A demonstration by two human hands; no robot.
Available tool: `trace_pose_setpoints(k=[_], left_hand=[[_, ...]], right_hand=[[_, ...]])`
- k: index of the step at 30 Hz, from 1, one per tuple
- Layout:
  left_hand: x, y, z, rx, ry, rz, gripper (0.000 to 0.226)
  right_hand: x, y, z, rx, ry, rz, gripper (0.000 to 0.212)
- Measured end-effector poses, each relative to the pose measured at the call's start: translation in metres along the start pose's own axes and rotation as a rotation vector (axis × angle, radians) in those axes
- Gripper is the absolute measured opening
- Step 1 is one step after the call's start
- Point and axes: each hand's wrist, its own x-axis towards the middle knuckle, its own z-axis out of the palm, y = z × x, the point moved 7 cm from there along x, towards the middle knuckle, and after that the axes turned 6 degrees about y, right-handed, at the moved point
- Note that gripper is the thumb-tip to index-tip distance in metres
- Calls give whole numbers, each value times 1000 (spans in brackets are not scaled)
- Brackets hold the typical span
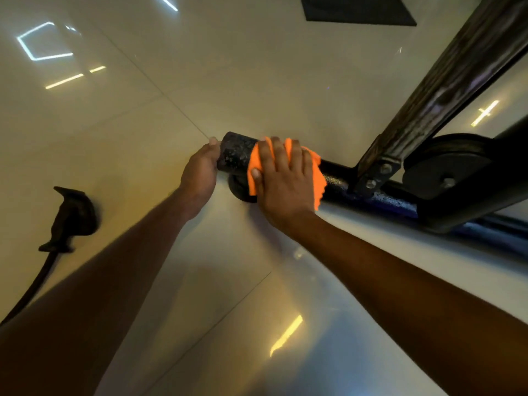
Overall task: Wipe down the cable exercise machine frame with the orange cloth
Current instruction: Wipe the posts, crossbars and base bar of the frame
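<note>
Frame base tube (237, 155): our right hand (281, 178) presses orange cloth (318, 172) flat near its end; left hand (200, 172) grips the end; upright (445, 90) apparently unwiped.

Right hand (281, 178) presses orange cloth (317, 172) on frame tube (235, 151); left hand (200, 174) grips tube end.

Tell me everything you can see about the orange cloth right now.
The orange cloth is bright, soft-looking fabric, bunched and draped over the dark round bar of the machine's base, near its free end. The right hand lies flat on top of it, fingers spread, pressing it onto the bar, and covers most of it. Folds stick out between the fingers, and a ragged edge hangs down on the side toward the slanted strut. The left hand holds the bar's end and does not touch the cloth.
</note>
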Motion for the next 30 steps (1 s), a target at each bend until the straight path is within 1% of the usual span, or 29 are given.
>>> trace_pose_setpoints(k=[2,5,7,9,13,16,19,23,27,30], left_hand=[[-3,7,5,-66,-64,-11,49],[-2,5,1,-77,-79,-36,67],[-2,4,-3,-129,-91,-76,81],[3,2,-5,-175,-99,-95,88],[8,-2,-7,-183,-145,-129,95],[13,-1,-11,-207,-168,-154,102],[15,-2,-13,-218,-189,-164,108],[11,-3,-12,-250,-187,-165,105],[12,-4,-12,-299,-193,-164,105],[13,-5,-12,-322,-201,-178,107]], right_hand=[[17,-22,3,-6,-37,-62,60],[9,-9,-4,-29,-20,-144,63],[-9,11,-10,-30,5,-112,63],[-19,20,-12,-20,14,-70,63],[14,-14,5,-27,10,-11,64],[39,-45,16,-25,-43,-94,66],[31,-31,8,13,-15,-132,67],[-2,-2,-4,4,50,-80,65],[25,-36,11,-45,42,-31,64],[43,-52,16,-27,0,-120,65]])
